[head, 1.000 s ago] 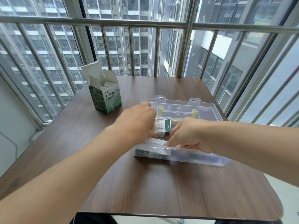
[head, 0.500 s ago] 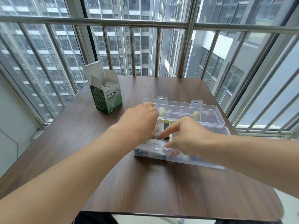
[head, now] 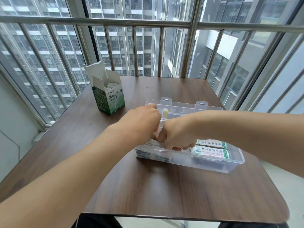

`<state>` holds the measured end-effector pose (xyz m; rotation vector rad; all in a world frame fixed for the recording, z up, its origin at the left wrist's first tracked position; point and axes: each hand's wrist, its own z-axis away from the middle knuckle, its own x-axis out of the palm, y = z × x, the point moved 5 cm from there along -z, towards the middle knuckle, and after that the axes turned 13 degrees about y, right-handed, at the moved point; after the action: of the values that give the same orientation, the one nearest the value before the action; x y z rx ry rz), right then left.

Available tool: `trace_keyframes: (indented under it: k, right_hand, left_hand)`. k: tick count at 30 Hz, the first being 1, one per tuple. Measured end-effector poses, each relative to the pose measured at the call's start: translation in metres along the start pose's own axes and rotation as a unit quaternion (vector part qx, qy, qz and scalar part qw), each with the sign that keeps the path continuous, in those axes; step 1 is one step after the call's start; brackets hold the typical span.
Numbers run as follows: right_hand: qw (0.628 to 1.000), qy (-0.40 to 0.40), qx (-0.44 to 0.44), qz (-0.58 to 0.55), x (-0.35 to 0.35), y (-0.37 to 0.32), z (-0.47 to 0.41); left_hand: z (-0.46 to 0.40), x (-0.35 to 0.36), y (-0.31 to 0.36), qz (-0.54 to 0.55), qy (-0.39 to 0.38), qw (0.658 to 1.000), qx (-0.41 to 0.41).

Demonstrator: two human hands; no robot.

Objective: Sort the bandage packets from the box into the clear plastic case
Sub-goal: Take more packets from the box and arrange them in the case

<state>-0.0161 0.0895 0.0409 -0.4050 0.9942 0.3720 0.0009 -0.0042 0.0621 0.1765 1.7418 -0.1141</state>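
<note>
The clear plastic case (head: 205, 163) lies open on the table, its lid (head: 181, 109) flat behind it. Both of my hands reach into its left part. My left hand (head: 141, 124) curls down over a stack of bandage packets (head: 160, 129), of which only a sliver shows between the hands. My right hand (head: 176, 134) meets it from the right, thumb and curled fingers pinching the same stack. More packets (head: 153, 154) lie flat under the hands, and green-and-white ones (head: 211, 149) fill the right compartment. The green box (head: 109, 97) stands open at the back left with packets (head: 110, 85) inside.
The dark wooden table (head: 164, 191) ends close to me and at the right, just beyond the case. A metal railing (head: 148, 23) and windows run behind and along the left side. A yellow-ended item (head: 165, 112) lies in the lid.
My right hand has moved left and curled in against my left hand over the stack. This uncovers the packets in the case's right compartment. The stack sits lower in the case.
</note>
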Motion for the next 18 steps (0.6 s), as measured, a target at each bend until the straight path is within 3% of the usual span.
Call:
trace_keyframes:
  k: [6, 18]
  right_hand:
    - [0.997, -0.022, -0.027, 0.062, -0.002, -0.006, 0.002]
    - [0.989, 0.123, -0.066, 0.040, -0.021, -0.012, 0.007]
  left_hand:
    - [-0.002, 0.002, -0.007, 0.024, -0.002, 0.999, 0.025]
    - [-0.004, 0.004, -0.012, 0.080, -0.008, 0.996, 0.038]
